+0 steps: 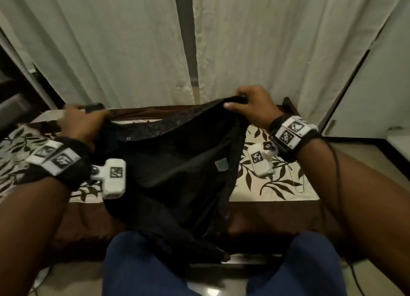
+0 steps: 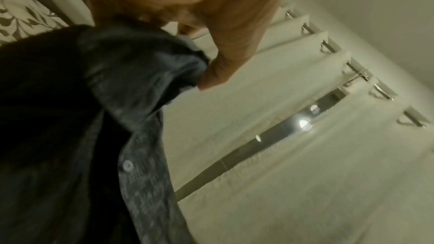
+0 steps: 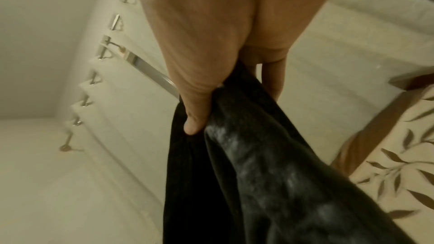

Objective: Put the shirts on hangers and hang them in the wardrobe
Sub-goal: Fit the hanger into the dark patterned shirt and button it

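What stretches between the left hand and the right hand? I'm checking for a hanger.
Only the dark shirt, its buttoned edge sagging from the left hand to the right hand in the head view. No hanger shows in any view.

Pale curtains [image 1: 124,42] hang behind bed, dark gap [image 1: 192,40] between them. Bed [image 1: 88,224] brown, sheet [image 1: 273,184] cream with dark leaf print. Curtain rod [image 2: 359,70] with rings up top. Blue trousers [image 1: 137,269] at bottom.

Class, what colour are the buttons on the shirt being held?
Pale grey buttons on the dark shirt; clearest in the left wrist view.
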Tool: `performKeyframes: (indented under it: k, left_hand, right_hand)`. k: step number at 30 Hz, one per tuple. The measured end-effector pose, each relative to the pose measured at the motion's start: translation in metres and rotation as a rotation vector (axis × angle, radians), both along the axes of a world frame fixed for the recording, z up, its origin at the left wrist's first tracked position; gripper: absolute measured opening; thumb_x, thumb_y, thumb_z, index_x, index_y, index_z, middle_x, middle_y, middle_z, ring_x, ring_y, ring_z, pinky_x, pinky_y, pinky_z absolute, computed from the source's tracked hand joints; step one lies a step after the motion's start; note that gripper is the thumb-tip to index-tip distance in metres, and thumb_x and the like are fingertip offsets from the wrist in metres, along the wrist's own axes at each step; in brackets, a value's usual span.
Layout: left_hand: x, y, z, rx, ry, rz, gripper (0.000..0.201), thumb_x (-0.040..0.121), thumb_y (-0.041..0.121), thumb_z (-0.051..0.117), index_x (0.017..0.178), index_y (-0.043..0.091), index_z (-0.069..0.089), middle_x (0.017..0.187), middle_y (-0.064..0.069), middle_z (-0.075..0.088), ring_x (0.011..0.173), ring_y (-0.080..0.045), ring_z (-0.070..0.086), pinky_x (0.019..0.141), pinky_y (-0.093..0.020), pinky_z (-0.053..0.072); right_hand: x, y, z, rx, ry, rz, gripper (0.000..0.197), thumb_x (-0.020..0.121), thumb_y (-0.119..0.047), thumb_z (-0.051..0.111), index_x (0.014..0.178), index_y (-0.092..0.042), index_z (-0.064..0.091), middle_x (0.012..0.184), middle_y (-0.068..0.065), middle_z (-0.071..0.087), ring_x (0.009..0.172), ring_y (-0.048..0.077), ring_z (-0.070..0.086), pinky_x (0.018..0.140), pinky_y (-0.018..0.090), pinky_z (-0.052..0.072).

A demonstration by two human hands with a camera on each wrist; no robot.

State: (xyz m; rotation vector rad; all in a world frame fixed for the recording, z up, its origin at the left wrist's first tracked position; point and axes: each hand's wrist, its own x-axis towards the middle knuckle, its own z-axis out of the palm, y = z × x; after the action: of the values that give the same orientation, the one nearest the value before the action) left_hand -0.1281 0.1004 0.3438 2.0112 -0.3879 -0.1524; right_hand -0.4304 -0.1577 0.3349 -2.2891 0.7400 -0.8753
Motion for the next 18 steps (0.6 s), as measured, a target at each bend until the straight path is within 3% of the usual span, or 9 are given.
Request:
performKeyframes:
  k: [1,3,6,8,10,13,16,18]
  left_hand:
    - [-0.016,-0.01,0.0,0.129,-0.081,-0.04,0.091,0.049,0.064,0.076,0.128,0.024,0.054,0.129,-0.015,0.058,0.115,-0.037,0.059,0.097,-0.047,0.051]
    - [-0.048,-0.027,0.003,0.355,-0.248,-0.21,0.107,0.048,0.08,0.07,0.138,0.03,0.04,0.14,-0.015,0.051,0.124,-0.04,0.053,0.104,-0.057,0.043]
    - [-0.096,-0.044,0.02,0.551,-0.546,-0.385,0.102,0.059,0.085,0.067,0.143,0.033,0.038,0.147,-0.008,0.046,0.132,-0.036,0.047,0.106,-0.063,0.034]
    - [-0.122,-0.055,0.032,0.452,-0.631,-0.553,0.102,0.062,0.072,0.077,0.146,0.033,0.036,0.148,-0.005,0.046,0.133,-0.028,0.046,0.107,-0.058,0.038]
    - [-0.138,-0.065,0.039,0.242,-0.516,-0.791,0.106,0.059,0.05,0.09,0.148,0.03,0.035,0.143,0.002,0.051,0.13,-0.016,0.049,0.107,-0.043,0.043]
    - [-0.147,-0.08,0.035,0.061,-0.459,-0.939,0.089,0.061,0.028,0.093,0.138,0.027,0.048,0.121,0.014,0.062,0.109,-0.001,0.059,0.092,-0.019,0.048]
    - [-0.145,-0.089,0.031,0.113,-0.672,-0.937,0.063,0.068,0.027,0.089,0.124,0.021,0.061,0.108,0.008,0.066,0.098,-0.01,0.062,0.081,-0.021,0.046]
    - [-0.139,-0.091,0.03,0.158,-0.753,-0.922,0.031,0.074,0.025,0.085,0.099,0.025,0.066,0.085,0.015,0.06,0.08,-0.01,0.059,0.067,-0.017,0.038]
  right_hand:
    - [0.007,0.007,0.008,-0.016,0.021,0.049,0.024,0.082,-0.035,0.079,0.08,-0.014,0.067,0.07,-0.005,0.062,0.066,0.004,0.057,0.061,0.025,0.045]
    - [0.019,0.023,0.019,-0.049,0.048,0.135,0.023,0.084,-0.033,0.077,0.084,-0.012,0.068,0.075,-0.002,0.065,0.07,0.007,0.061,0.063,0.024,0.048]
    - [0.032,0.044,0.028,-0.087,0.054,0.209,0.03,0.085,-0.032,0.076,0.089,-0.003,0.069,0.084,0.011,0.069,0.08,0.021,0.066,0.074,0.038,0.054]
    - [0.037,0.056,0.031,-0.092,0.033,0.237,0.031,0.083,-0.031,0.077,0.09,-0.001,0.071,0.084,0.013,0.07,0.079,0.024,0.067,0.074,0.047,0.052]
    - [0.039,0.068,0.034,-0.065,-0.036,0.254,0.026,0.081,-0.027,0.079,0.094,-0.005,0.074,0.087,0.01,0.073,0.081,0.02,0.07,0.076,0.043,0.055]
    - [0.036,0.079,0.035,0.007,-0.188,0.214,0.028,0.08,-0.02,0.08,0.105,-0.008,0.074,0.095,0.004,0.075,0.089,0.012,0.071,0.083,0.037,0.058]
    - [0.018,0.08,0.023,0.169,-0.35,0.14,0.033,0.082,-0.026,0.08,0.107,-0.01,0.066,0.099,0.002,0.07,0.092,0.012,0.068,0.084,0.031,0.058]
    - [0.0,0.08,0.003,0.326,-0.431,0.107,0.037,0.086,-0.03,0.076,0.115,-0.014,0.06,0.107,-0.001,0.067,0.099,0.009,0.066,0.087,0.03,0.057]
